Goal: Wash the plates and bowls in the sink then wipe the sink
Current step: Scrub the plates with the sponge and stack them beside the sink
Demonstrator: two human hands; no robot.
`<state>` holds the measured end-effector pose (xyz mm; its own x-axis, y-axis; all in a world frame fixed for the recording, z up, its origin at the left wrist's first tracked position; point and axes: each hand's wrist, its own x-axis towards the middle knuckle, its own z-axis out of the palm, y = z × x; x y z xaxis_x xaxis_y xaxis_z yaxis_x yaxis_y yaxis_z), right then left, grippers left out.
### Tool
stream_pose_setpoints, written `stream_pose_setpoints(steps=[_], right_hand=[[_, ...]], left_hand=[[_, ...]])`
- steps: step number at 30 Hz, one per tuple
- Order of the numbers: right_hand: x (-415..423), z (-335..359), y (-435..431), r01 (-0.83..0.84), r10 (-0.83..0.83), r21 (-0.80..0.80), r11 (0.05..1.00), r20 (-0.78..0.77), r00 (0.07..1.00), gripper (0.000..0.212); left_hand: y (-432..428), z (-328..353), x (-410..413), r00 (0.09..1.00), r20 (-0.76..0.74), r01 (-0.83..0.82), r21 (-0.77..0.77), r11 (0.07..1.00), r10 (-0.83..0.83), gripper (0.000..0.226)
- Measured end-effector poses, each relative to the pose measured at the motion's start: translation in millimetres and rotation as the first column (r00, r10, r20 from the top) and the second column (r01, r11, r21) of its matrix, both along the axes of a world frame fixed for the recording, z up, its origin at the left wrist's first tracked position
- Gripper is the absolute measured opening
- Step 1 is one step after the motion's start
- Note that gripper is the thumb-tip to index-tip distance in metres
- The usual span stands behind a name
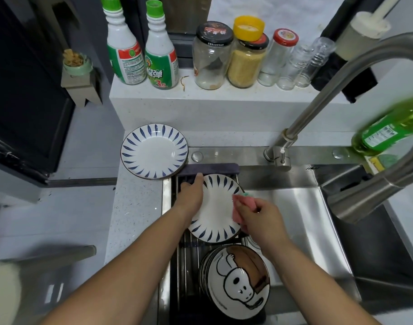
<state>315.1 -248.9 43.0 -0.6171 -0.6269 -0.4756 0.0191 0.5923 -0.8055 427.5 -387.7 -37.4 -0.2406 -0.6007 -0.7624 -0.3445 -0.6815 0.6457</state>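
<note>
Plate (pixel 216 207) sits over the rack (pixel 184 249) at the sink's (pixel 306 207) left edge. The left hand (pixel 191 195) grips its left rim. The right hand (pixel 259 216) pinches a sponge (pixel 237 208) against its right side. Best to brace the rim firmly and scrub in circles across the centre.

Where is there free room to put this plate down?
Free: the speckled counter left of the sink, nearer than the stacked blue-leaf plates; and the steel basin floor between the right hand and the faucet. Crowded: the rack with the cartoon plates, the ledge of jars.
</note>
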Motion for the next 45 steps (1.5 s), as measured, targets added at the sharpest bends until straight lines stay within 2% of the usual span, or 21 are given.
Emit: stream_pose_setpoints(steps=[3, 7, 9, 14, 17, 20, 24, 29, 32, 38, 45], right_hand=[[1.0, 1.2, -1.0, 0.006, -0.006, 0.01, 1.0, -0.03, 1.0, 0.021], [5.2, 4.2, -4.8, -0.006, 0.006, 0.007, 1.0, -0.042, 0.999, 0.028], [6.6, 4.4, -4.6, -0.004, 0.004, 0.005, 1.0, -0.059, 0.998, 0.029], [5.4, 2.1, -1.2, -0.022, 0.022, -0.003, 1.0, -0.12, 0.993, 0.029], [5.8, 6.1, -0.2, -0.038, 0.037, -0.012, 0.999, -0.129, 0.991, 0.03], [5.4, 12.4, -1.0, -0.052, 0.05, -0.009, 0.999, -0.16, 0.986, 0.032], [3.3, 20.1, -3.7, -0.046, 0.04, -0.047, 0.998, -0.118, 0.992, 0.031], [-1.1, 27.7, 0.3, -0.044, 0.035, -0.112, 0.993, -0.08, 0.996, 0.024], [-4.4, 29.9, 6.3, -0.012, 0.009, -0.145, 0.989, -0.02, 1.0, 0.012], [-6.4, 41.7, 19.2, 0.032, -0.016, -0.187, 0.982, 0.088, 0.996, 0.019], [-11.5, 56.0, 48.7, 0.06, -0.016, -0.206, 0.977, 0.208, 0.978, 0.016]], left_hand=[[-0.5, 14.4, 2.0, 0.996, 0.023, 0.081, 0.003, 0.997, -0.081, 0.12], [-2.3, 23.3, 4.5, 0.993, 0.012, 0.117, 0.013, 0.993, -0.117, 0.094], [-3.2, 24.3, 5.5, 0.991, -0.007, 0.133, 0.018, 0.991, -0.133, 0.09], [-2.6, 30.2, 7.0, 0.984, -0.031, 0.177, 0.029, 0.984, -0.177, 0.122], [-3.0, 31.5, 6.1, 0.983, -0.025, 0.184, 0.015, 0.983, -0.183, 0.117], [-5.0, 31.7, 5.0, 0.977, 0.001, 0.215, 0.011, 0.976, -0.215, 0.124], [-8.2, 31.8, 5.3, 0.972, 0.014, 0.233, -0.007, 0.972, -0.233, 0.125], [-8.6, 56.9, 15.5, 0.99, 0.052, 0.135, -0.106, 0.985, -0.13, 0.109], [-11.1, 62.8, 27.1, 0.993, 0.096, 0.075, -0.145, 0.987, -0.062, 0.112], [4.1, 88.5, 47.1, 0.985, 0.082, 0.163, -0.197, 0.967, -0.149, 0.056], [48.1, 140.7, 73.8, 0.977, -0.087, 0.163, -0.273, 0.948, -0.193, 0.036]])
